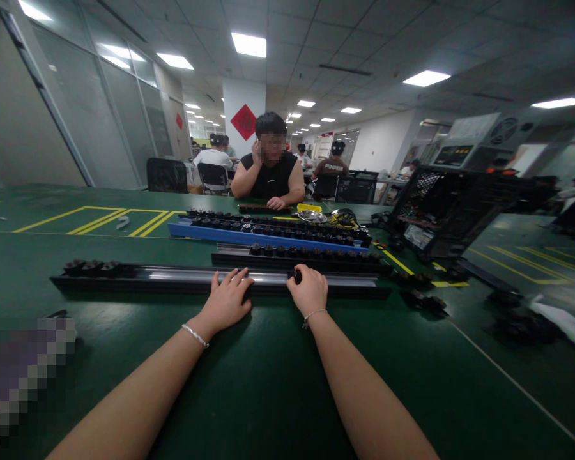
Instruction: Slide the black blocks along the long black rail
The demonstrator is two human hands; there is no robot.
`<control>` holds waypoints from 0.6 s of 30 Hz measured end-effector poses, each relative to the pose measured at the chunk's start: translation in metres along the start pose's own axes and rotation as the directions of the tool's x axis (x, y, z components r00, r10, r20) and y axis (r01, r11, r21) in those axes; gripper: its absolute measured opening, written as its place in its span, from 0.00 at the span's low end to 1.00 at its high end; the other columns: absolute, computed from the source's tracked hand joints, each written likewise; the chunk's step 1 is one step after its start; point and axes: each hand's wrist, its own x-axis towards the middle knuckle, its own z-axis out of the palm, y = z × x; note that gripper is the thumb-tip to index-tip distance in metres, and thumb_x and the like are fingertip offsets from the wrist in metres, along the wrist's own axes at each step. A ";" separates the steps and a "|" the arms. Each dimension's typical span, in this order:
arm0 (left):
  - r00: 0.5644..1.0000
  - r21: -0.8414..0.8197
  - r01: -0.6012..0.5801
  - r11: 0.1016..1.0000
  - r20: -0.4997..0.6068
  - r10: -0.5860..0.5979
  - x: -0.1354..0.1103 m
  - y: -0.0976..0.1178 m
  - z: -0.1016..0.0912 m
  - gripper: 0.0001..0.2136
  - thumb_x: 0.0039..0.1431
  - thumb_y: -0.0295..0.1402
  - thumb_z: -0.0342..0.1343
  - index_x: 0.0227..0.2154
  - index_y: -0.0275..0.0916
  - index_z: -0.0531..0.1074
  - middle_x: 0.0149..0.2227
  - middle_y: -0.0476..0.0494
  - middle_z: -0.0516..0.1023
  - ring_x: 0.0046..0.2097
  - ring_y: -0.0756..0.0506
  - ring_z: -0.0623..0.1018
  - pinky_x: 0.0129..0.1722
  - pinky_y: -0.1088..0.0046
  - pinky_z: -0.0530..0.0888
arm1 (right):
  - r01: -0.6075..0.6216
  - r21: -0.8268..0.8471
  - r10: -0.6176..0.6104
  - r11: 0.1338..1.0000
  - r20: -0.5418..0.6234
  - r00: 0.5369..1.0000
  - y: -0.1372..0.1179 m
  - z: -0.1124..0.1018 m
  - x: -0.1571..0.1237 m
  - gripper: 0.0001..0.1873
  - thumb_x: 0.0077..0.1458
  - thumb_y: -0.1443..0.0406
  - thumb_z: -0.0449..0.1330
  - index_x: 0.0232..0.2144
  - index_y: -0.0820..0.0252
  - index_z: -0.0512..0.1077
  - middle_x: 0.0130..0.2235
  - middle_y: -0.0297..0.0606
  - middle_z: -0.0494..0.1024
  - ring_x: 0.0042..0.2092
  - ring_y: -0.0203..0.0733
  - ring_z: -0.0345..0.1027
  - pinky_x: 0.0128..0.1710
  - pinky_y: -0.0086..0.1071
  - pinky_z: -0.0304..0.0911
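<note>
A long black channel-shaped rail with a shiny inner strip lies crosswise on the green table. My left hand rests on the rail's near edge, its fingers spread over the channel. My right hand is closed around a small black part at the channel, right of the middle; most of that part is hidden by the fingers. Several black knob-like parts sit in the rail's left end. Just behind lies a second black rail with a row of similar parts.
A blue rail full of black parts lies farther back. Across the table sits a person. An open black computer case stands at the right, with loose black parts before it. A yellow tray is at the back.
</note>
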 end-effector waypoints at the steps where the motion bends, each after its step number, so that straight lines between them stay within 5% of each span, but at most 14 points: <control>1: 1.000 -0.002 0.001 1.000 0.003 -0.001 0.000 0.000 0.000 0.22 0.52 0.35 0.48 0.52 0.43 0.65 0.62 0.39 0.59 0.63 0.35 0.57 0.58 0.40 0.48 | 0.002 -0.006 -0.002 1.000 0.021 1.000 0.001 -0.002 0.001 0.13 0.49 0.63 0.55 0.39 0.54 0.71 0.38 0.35 0.76 0.45 0.44 0.63 0.47 0.38 0.50; 18: 1.000 -0.007 0.004 1.000 0.001 -0.004 0.000 0.000 -0.001 0.22 0.51 0.34 0.48 0.52 0.43 0.65 0.62 0.40 0.59 0.63 0.35 0.57 0.59 0.41 0.48 | 0.055 -0.034 -0.054 0.998 0.020 0.998 0.020 -0.004 0.005 0.14 0.51 0.63 0.53 0.41 0.57 0.71 0.37 0.38 0.76 0.42 0.42 0.66 0.45 0.35 0.53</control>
